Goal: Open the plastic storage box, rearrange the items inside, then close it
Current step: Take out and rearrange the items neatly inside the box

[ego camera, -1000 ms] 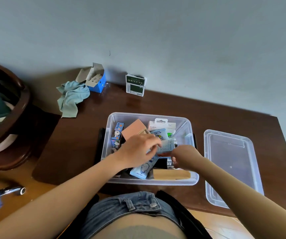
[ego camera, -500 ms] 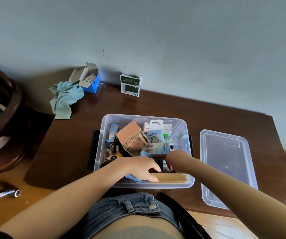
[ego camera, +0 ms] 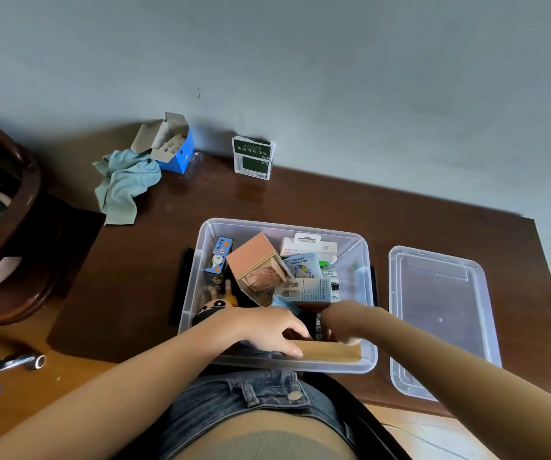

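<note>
Both hands reach into the clear storage box (ego camera: pixel 201 293) at the near edge of the desk (ego camera: pixel 300 200). Left hand (ego camera: pixel 267 330) lies with its grip loose, fingers stretched onto the flat wooden piece (ego camera: pixel 330 351) along the box's near wall, fingertips touching it. Right hand (ego camera: pixel 340 322) dips among the items, its grip hidden, so I cannot tell what it holds. Inside stand a pink box (ego camera: pixel 250 257) and wet wipes pack (ego camera: pixel 302 265). Just right of the box, the lid (ego camera: pixel 440 313) lies upturned.
</note>
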Tool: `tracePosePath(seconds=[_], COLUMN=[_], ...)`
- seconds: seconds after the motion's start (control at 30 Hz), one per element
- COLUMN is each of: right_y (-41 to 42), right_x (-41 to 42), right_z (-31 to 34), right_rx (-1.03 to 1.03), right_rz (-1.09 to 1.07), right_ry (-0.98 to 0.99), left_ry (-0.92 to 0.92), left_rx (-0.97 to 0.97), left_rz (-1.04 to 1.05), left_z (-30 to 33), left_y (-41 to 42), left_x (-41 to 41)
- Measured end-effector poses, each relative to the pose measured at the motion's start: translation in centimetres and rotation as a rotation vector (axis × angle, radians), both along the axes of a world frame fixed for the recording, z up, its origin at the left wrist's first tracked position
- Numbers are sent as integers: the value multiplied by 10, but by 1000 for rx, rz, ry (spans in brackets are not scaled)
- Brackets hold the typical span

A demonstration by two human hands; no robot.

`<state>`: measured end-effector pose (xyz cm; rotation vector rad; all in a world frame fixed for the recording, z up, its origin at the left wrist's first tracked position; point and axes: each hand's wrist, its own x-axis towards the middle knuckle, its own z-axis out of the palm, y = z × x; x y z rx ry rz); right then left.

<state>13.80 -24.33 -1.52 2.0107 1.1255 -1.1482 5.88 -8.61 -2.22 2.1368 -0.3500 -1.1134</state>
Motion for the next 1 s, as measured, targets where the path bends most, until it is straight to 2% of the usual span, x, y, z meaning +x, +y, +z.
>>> tracePosePath(seconds=[0.1,0.2,0.33,0.73,1.0], right_y=[-6,-10,-3,-4,3], right_x=[2,5,6,5,4], right_z=[3,3,3,-2,13], right_rx=[34,-7,-99,-110,-95], right_rz=[133,237,237,250,125], right_ry=[-89,-92,-49,-51,12], left_ry=[8,21,19,-21,-42], left_rx=[-8,-20,-18,20,37], left_rz=[0,8,-2,-55,-35], left_z=[1,2,3,3,11], left_y=[0,1,0,4,5], left_x=[-1,-1,-2,-4,-8])
